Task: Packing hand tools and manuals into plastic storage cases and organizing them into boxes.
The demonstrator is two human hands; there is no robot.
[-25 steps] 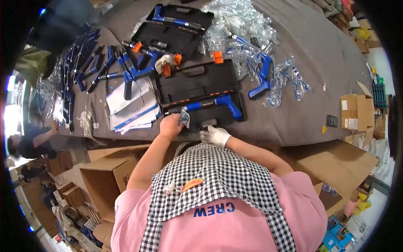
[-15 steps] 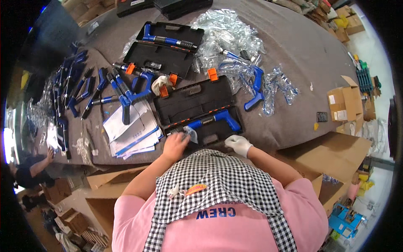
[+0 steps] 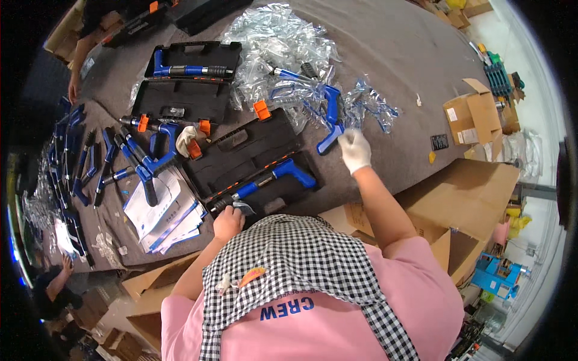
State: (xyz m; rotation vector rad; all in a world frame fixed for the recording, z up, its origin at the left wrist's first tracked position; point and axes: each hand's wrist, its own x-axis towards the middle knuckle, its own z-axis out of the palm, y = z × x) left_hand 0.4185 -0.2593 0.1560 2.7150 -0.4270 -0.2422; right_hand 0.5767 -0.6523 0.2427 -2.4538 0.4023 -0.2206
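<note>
An opened black plastic case [image 3: 241,144] lies tilted before me, a blue-and-black pistol-grip tool [image 3: 265,182] in its near half. My left hand [image 3: 229,224] is bare, its fingers curled at the case's near left corner beside a small clear plastic bag [image 3: 244,208]; whatever they hold is hidden. My right hand [image 3: 355,150], in a white glove, reaches out over the table right of the case. Its fingers are stretched out close to the end of a blue grip-shaped tool [image 3: 329,117], and I cannot tell whether they touch.
Crumpled clear bags [image 3: 277,45] are heaped beyond the case. A second opened case [image 3: 180,96] stands further left. Papers [image 3: 159,210] and several blue tools [image 3: 141,159] lie to the left. Cardboard boxes [image 3: 457,198] stand at right. Other people's hands [image 3: 73,87] show at the left.
My right hand has left the case's near right edge and moved out toward the blue tool. My left hand stays by the small bag. The whole view has shifted and turned.
</note>
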